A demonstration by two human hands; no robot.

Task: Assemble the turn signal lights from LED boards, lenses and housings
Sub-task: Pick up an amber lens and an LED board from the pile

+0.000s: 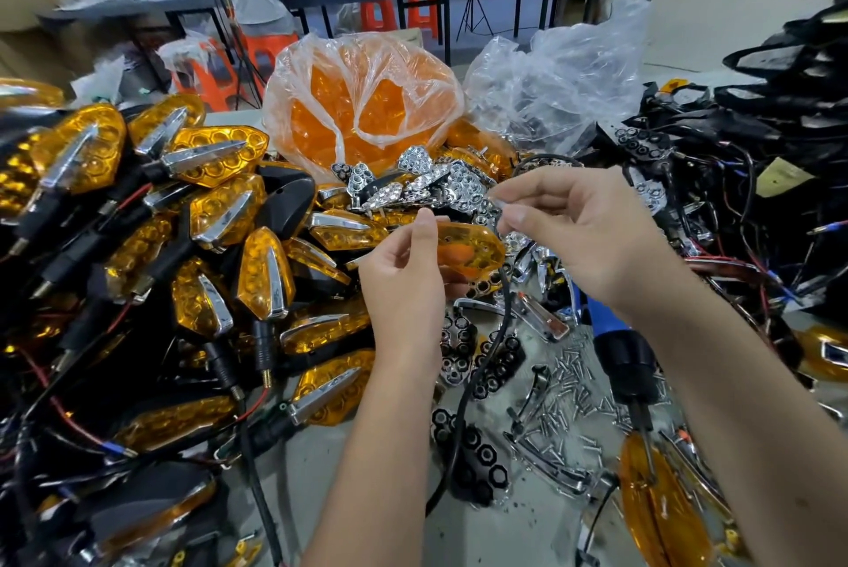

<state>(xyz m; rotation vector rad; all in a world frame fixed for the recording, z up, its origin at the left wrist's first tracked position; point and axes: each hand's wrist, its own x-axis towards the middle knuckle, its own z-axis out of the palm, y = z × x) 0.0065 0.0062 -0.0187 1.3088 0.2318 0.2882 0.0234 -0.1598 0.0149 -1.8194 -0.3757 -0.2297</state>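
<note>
Lens, amber and hollow side up, is sitting in the left hand, whose fingers are pinching its near edge above the tabletop. The right hand is hovering just beside it, its fingers pressed together on something small and pale that is too blurred to name. This unit is looking barely begun: no housing on it yet. Finished lights are piling up at left, while chrome reflectors, loose screws, a bag of lenses and wired housings are waiting, so plenty is remaining.
</note>
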